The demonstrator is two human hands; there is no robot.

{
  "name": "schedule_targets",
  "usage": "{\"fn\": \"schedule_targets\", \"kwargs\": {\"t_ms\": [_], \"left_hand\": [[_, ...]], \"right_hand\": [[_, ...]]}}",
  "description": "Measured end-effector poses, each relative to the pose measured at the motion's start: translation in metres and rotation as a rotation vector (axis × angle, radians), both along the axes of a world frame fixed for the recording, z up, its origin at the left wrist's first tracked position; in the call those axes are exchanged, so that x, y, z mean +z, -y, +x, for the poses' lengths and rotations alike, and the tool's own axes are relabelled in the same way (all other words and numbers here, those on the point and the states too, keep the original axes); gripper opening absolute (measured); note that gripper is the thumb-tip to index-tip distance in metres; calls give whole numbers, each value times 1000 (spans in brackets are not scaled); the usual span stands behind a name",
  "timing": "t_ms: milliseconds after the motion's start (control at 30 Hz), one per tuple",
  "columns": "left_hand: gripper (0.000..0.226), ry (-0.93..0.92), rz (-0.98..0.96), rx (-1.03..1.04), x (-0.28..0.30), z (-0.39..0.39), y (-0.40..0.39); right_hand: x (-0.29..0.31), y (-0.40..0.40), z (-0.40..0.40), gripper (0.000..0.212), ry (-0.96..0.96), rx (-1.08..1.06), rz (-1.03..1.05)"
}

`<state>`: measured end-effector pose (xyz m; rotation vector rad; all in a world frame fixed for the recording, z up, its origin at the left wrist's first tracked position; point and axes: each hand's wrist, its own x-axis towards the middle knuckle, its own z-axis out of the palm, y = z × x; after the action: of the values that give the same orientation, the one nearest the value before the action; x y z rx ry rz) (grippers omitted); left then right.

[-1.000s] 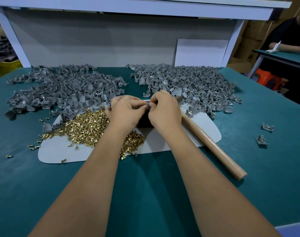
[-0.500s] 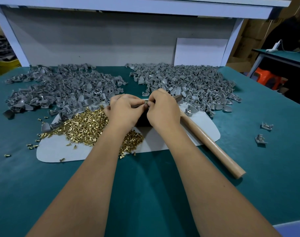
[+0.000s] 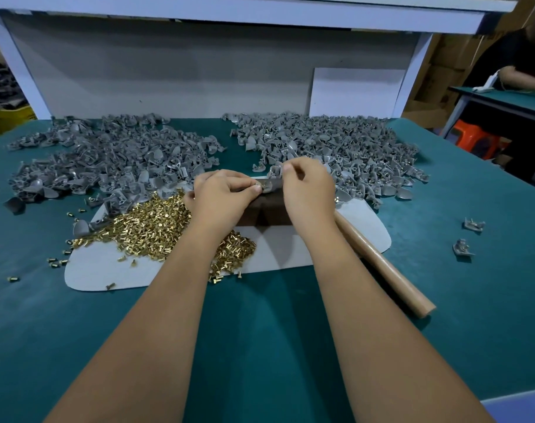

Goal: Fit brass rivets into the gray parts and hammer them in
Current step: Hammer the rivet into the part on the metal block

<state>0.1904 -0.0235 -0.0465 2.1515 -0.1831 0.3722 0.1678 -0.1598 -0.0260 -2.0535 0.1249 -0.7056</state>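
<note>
My left hand (image 3: 222, 196) pinches a small brass rivet (image 3: 262, 187) at its fingertips. My right hand (image 3: 309, 190) holds a gray part (image 3: 274, 181) against it, over a dark block (image 3: 266, 212). The two hands meet at the middle of the table. A heap of brass rivets (image 3: 150, 227) lies on a white mat (image 3: 95, 270) just left of my left wrist. The hammer's wooden handle (image 3: 382, 267) lies on the table under my right forearm; its head is hidden.
Two big heaps of gray parts spread across the back, one at the left (image 3: 107, 160), one at the right (image 3: 336, 141). Two single gray parts (image 3: 463, 247) lie at the right. Loose rivets (image 3: 13, 279) dot the green table (image 3: 260, 346). Another person (image 3: 510, 71) sits at the far right.
My right hand has lifted slightly and its fingers have shifted on the gray part. My left hand stays put with the rivet at the part.
</note>
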Motion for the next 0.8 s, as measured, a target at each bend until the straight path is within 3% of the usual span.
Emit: {"fn": "schedule_targets", "kwargs": {"t_ms": [100,267,333,433,633,800], "left_hand": [[25,-21,-31,2,3,-2,2],[25,-26,-81,-15,3,-2,2],[18,-13,-45,16,3,-3,3],[8,-2,67,97,2,-6,7],[14,-28,155,132,5,-4,8],[15,-35,180,136,8,-3,8]], "right_hand": [[6,20,-6,16,-101,-158,-31],[10,56,-30,30,-546,-260,-473],[5,59,-40,24,-649,-242,-592],[-2,53,-48,23,-612,-228,-680],[6,53,-48,16,-539,-239,-515],[23,48,-49,12,-318,-272,-433]]}}
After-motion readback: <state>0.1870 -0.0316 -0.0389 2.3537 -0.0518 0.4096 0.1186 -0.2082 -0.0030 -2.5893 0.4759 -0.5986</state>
